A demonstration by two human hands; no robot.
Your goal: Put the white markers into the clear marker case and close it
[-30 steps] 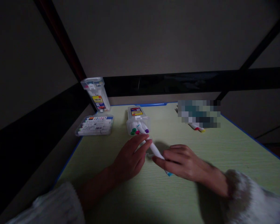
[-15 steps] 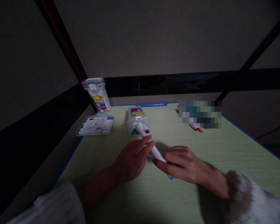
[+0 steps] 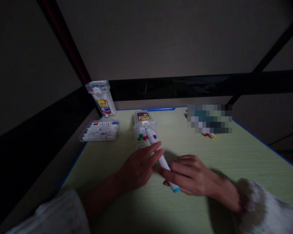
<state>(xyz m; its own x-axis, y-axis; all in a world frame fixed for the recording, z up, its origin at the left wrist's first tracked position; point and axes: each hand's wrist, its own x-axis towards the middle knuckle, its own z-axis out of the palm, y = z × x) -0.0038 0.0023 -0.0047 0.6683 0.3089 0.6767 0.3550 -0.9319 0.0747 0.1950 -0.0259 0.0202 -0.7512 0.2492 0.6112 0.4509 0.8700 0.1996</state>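
Tabletop (image 3: pixel 234 162), pale green with fine grain, blue edging (image 3: pixel 73 165). Thereon: one clear marker case (image 3: pixel 104 102), upright, far left corner; one clear flat marker box (image 3: pixel 100 131), lying just in front; one labelled clear marker case (image 3: pixel 143 117), on its side, far middle; red-ended marker (image 3: pixel 206 134) and yellow-ended marker (image 3: pixel 212 136), far right, partly hidden by pixelation.

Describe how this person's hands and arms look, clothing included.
Both the left hand and right hand are bare, without gloves. The left sleeve and right sleeve are pale, greyish-white and fuzzy, ending short of the hands. Dim light hides finer detail.
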